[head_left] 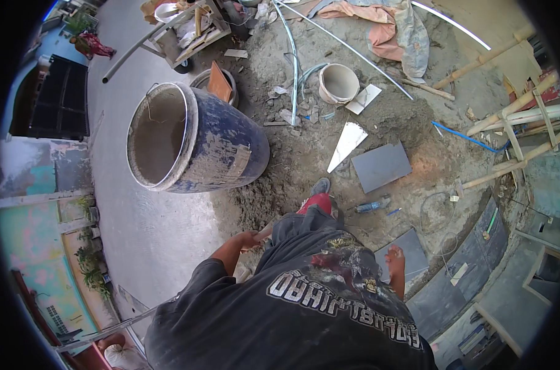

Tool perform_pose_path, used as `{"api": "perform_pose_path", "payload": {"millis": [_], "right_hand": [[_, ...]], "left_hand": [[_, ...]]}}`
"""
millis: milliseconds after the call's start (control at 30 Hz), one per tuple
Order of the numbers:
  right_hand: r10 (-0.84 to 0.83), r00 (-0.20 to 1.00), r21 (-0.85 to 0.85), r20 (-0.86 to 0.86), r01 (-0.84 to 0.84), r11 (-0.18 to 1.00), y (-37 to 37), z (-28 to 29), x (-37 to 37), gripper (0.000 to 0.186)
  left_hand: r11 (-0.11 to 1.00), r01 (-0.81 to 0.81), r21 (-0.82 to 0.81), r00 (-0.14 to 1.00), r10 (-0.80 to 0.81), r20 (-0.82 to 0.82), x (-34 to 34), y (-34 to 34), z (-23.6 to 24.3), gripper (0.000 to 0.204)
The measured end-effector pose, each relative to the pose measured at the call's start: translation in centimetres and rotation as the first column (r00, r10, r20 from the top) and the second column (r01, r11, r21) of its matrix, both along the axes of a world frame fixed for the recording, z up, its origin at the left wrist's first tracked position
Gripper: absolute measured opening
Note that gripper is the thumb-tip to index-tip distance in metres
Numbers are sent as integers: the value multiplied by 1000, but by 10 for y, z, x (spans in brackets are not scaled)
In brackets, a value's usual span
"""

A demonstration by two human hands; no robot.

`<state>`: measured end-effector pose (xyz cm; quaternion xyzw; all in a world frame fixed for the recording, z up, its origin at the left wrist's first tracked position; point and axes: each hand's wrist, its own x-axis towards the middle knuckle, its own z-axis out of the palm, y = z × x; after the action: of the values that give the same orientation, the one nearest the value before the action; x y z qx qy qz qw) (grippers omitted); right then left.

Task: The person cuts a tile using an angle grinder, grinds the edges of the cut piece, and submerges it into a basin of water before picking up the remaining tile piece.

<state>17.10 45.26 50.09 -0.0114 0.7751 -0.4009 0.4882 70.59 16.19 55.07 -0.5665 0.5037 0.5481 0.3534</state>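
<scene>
My left hand (249, 240) hangs beside my left hip, its fingers closed round a narrow pale thing (264, 232). Most of that thing is hidden by the hand and my dark shirt, so its kind cannot be made out. On the other side, my right hand (395, 255) hangs over a dark grey tile (409, 250) on the ground. Its fingers are curled in and nothing shows in them. Past my foot lie another grey tile (382, 166), a white wedge-shaped offcut (348, 146) and a clear plastic bottle (369, 206).
A large mud-smeared blue drum (224, 145) stands at the left on concrete. Beyond it are a wheelbarrow (193, 37) and a pale bucket (338, 84). Bamboo poles (514, 114) lean at the right. Laid grey tiles (437, 302) border the right wall; a thin cord loops nearby.
</scene>
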Motion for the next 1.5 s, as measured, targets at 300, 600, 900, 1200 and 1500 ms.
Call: {"api": "perform_pose_path", "payload": {"millis": [300,600,900,1200,1500], "right_hand": [[17,997,205,-82,0,979,-41,35,-26,46],[61,994,398,87,-91,913,11,73,-8,45],[-77,997,434,-7,72,898,-20,96,-21,45],[-29,994,370,-108,67,926,-38,100,24,50],[-388,921,453,-29,358,816,31,88,106,54]], "left_hand": [[961,171,-219,985,-172,13,-39,-57,112,70],[942,73,-326,990,-107,-89,-79,-128,105,72],[891,-387,-238,879,278,-388,-152,-219,103,61],[906,-294,-305,879,131,-459,-238,-310,22,63],[643,301,-704,893,-449,-27,-258,-401,-16,61]]}}
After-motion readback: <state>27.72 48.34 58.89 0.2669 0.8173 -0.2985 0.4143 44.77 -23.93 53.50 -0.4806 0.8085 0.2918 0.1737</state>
